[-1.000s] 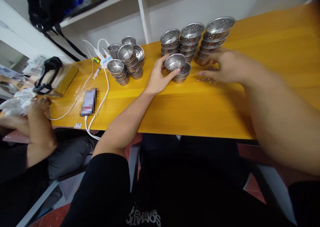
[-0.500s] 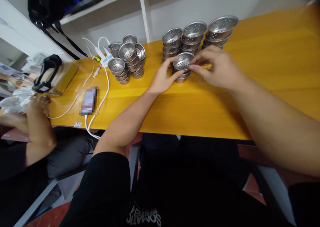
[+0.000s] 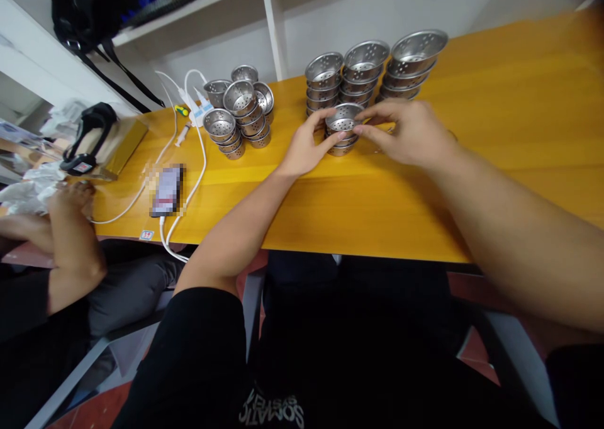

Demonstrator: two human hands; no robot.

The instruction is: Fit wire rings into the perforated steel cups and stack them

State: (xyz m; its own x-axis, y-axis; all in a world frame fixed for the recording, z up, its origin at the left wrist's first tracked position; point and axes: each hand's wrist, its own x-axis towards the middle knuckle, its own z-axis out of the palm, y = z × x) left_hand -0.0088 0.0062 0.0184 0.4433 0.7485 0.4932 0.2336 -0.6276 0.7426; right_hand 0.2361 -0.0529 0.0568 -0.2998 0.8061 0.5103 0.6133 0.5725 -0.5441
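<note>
Both hands, left hand (image 3: 302, 147) and right hand (image 3: 409, 132), pinch the top strainer cup (image 3: 343, 117) on a short stack; finished-looking piles (image 3: 240, 111) sit far left; taller stacks (image 3: 368, 70) wait behind.

A yellow-orange wood-grain desk (image 3: 495, 102) spans the scene under the hands. Beyond the hands, a white wall (image 3: 377, 7) carries a white shelf (image 3: 189, 14) with an upright divider (image 3: 272, 26). Below the desk edge, nearer than the hands, a reddish floor (image 3: 94, 410) and grey chair frame (image 3: 70, 378) show. Lighting is even.
</note>
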